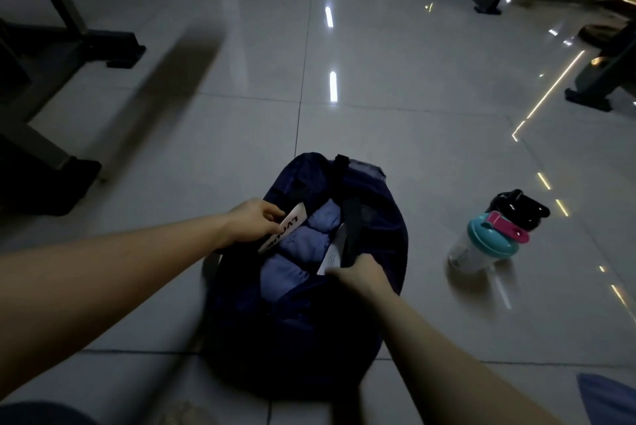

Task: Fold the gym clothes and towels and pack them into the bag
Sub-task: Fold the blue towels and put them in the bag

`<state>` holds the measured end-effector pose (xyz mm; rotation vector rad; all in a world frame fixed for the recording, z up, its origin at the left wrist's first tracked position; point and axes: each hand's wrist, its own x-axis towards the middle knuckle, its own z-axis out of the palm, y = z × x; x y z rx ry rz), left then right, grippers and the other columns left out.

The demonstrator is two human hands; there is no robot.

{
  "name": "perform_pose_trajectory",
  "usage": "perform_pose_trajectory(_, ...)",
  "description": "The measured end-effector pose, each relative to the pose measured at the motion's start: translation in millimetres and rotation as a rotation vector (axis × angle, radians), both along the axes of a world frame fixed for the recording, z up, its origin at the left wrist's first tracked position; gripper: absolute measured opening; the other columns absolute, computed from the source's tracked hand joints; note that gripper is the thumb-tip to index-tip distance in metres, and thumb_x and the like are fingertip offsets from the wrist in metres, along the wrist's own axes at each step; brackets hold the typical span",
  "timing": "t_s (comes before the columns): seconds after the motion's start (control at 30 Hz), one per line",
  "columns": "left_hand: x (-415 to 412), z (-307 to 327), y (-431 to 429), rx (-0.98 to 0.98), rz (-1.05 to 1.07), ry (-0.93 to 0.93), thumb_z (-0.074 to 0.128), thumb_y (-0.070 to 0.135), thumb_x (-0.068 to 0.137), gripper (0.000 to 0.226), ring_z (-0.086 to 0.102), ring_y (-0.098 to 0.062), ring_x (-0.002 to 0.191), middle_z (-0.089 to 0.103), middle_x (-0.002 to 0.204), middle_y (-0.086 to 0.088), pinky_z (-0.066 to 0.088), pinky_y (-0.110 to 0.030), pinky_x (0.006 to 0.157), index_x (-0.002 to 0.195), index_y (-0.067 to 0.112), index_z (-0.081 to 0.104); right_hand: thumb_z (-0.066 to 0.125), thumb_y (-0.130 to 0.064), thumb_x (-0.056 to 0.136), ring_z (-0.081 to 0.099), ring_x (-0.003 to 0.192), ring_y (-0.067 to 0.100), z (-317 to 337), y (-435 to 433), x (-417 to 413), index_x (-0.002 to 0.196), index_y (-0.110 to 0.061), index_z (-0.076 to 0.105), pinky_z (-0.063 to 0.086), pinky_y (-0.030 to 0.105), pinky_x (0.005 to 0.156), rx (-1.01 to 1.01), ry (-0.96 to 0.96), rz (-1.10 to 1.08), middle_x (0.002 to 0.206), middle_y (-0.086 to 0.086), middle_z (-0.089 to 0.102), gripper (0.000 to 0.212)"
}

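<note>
Blue clothes (pixel 299 245) packed between both grips | left grip (pixel 253 223) pinches tag (pixel 284 227), right grip (pixel 361 275) pinches bag (pixel 309 321) rim | probably just closing left

The left hand (pixel 253 225) and right hand (pixel 361 275) are shown bare, as are both forearms (pixel 120 273), and dark cloth (pixel 38 413), perhaps a trouser leg, is glimpsed lower left.
</note>
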<state>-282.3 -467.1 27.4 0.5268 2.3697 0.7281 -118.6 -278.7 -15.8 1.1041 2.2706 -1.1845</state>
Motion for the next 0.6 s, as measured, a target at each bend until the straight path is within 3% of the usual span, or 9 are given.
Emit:
perform_pose_trajectory(0.1,7,-9,-8,-0.107,-0.215,0.130,0.066,0.034,0.095,0.054,0.062,-0.021,0.107,0.061,0.124,-0.005,0.051,-0.032,0.095,0.147,0.030,0.052,0.060,-0.026,0.081,0.058,0.073,0.024,7,1,-2,0.081,-0.013,0.054,0.045,0.030,0.062,0.046,0.079,-0.023,0.080,0.004,0.058,0.015)
perform_pose_trajectory(0.2,17,-20,-9,-0.347,-0.402,0.255,0.058,0.055,0.094,0.069,0.049,-0.030,0.117,0.043,0.131,-0.008,0.046,-0.043,0.101,0.155,0.037,0.030,0.056,-0.021,0.085,0.044,0.058,0.023,30,23,21,0.061,-0.017,0.040,0.030,0.030,0.052,0.112,0.201,-0.150,0.061,0.001,0.044,0.029)
perform_pose_trajectory(0.27,23,-22,-4,-0.454,-0.452,0.312,0.051,0.065,0.093,0.072,0.043,-0.034,0.126,0.038,0.140,-0.009,0.043,-0.047,0.101,0.154,0.036,0.027,0.055,-0.020,0.083,0.049,0.059,0.027,39,37,49,0.062,-0.013,0.045,0.033,0.032,0.055,0.218,0.234,-0.255,0.061,0.005,0.049,0.025)
perform_pose_trajectory(0.37,30,-13,5,-0.371,-0.345,0.251,0.044,0.064,0.095,0.055,0.045,-0.032,0.123,0.045,0.132,-0.007,0.044,-0.044,0.101,0.143,0.036,0.050,0.054,-0.030,0.084,0.062,0.065,0.030,27,37,88,0.072,-0.013,0.057,0.042,0.031,0.058,0.266,0.174,-0.378,0.069,0.008,0.063,0.021)
perform_pose_trajectory(0.43,31,-9,5,-0.216,-0.270,0.144,0.045,0.049,0.100,0.040,0.052,-0.028,0.115,0.049,0.124,-0.005,0.045,-0.040,0.102,0.132,0.034,0.063,0.053,-0.034,0.085,0.060,0.064,0.028,13,29,100,0.074,-0.016,0.053,0.041,0.030,0.058,0.208,0.122,-0.364,0.069,0.005,0.060,0.021)
perform_pose_trajectory(0.53,38,-11,-9,-0.130,-0.212,0.185,0.055,0.036,0.097,0.043,0.050,-0.025,0.127,0.050,0.135,-0.002,0.041,-0.041,0.110,0.139,0.034,0.058,0.055,-0.030,0.088,0.052,0.057,0.025,6,26,112,0.070,-0.017,0.045,0.037,0.030,0.055,0.132,0.096,-0.403,0.064,0.004,0.050,0.025)
perform_pose_trajectory(0.6,46,-19,-20,-0.185,-0.064,0.238,0.062,0.051,0.092,0.064,0.041,-0.031,0.138,0.039,0.153,-0.007,0.039,-0.044,0.113,0.151,0.034,0.043,0.055,-0.031,0.092,0.052,0.061,0.026,2,28,117,0.075,-0.013,0.048,0.039,0.033,0.058,0.034,0.082,-0.475,0.068,0.006,0.050,0.026)
